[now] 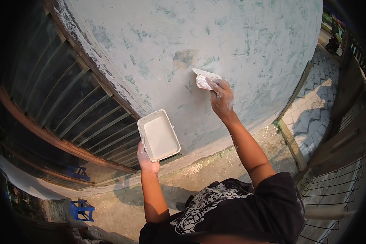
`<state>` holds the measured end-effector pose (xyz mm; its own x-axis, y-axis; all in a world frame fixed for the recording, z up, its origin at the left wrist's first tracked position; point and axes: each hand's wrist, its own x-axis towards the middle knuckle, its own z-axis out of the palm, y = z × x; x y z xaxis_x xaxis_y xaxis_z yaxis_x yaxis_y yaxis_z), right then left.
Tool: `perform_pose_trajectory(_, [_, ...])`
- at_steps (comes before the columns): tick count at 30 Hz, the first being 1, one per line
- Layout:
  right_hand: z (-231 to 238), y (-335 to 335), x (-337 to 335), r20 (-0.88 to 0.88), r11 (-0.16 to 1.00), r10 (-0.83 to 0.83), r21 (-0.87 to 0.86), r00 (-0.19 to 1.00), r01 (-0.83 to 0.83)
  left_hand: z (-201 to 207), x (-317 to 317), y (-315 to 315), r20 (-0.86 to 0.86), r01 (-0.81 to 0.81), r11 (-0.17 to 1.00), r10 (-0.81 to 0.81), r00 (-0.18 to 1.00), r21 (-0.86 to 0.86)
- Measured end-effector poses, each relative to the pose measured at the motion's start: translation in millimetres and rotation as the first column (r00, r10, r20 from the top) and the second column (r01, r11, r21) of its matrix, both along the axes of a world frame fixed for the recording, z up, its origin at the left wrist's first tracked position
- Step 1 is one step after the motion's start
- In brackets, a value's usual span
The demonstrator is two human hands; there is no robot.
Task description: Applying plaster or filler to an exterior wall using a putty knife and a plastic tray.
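Observation:
My left hand (147, 162) grips a rectangular white tray (177, 138) from below and its left side. Smooth white paste (160, 136) lies inside it, and smears coat its rim. Farther up and to the right, my right hand (222, 99) is closed around a putty scraper (207, 74) loaded with white paste. The scraper's edge is at the wall (240, 44), just below a bare grey patch (186, 59); whether it touches cannot be made out. White paste speckles my right fingers and wrist. The wall carries uneven whitish coating with pale green showing through.
A wood-framed window with metal bars (89, 110) fills the left side. On the ground stands a blue plastic stool (82, 210) at lower left. A concrete strip (223, 162) runs along the wall's foot. Tiled paving (313, 110) and a wire rack (333, 187) lie to the right.

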<state>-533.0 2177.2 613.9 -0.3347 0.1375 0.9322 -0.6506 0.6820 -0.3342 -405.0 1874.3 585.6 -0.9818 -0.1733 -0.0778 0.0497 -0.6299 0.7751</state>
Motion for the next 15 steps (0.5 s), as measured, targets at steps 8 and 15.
perform_pose_trajectory(8, [9, 3, -45, -0.051, 0.933, -0.331, -0.167, 0.942, 0.318, 1, -2, 14, 0.018, -0.003, 0.999, 0.004, 1.0, -0.045])
perform_pose_trajectory(15, [-22, -15, 8, 0.103, 0.998, -0.057, 0.0, 0.993, 0.057, 0, -7, 27, 0.057, 0.024, 0.998, -0.021, 0.998, -0.05])
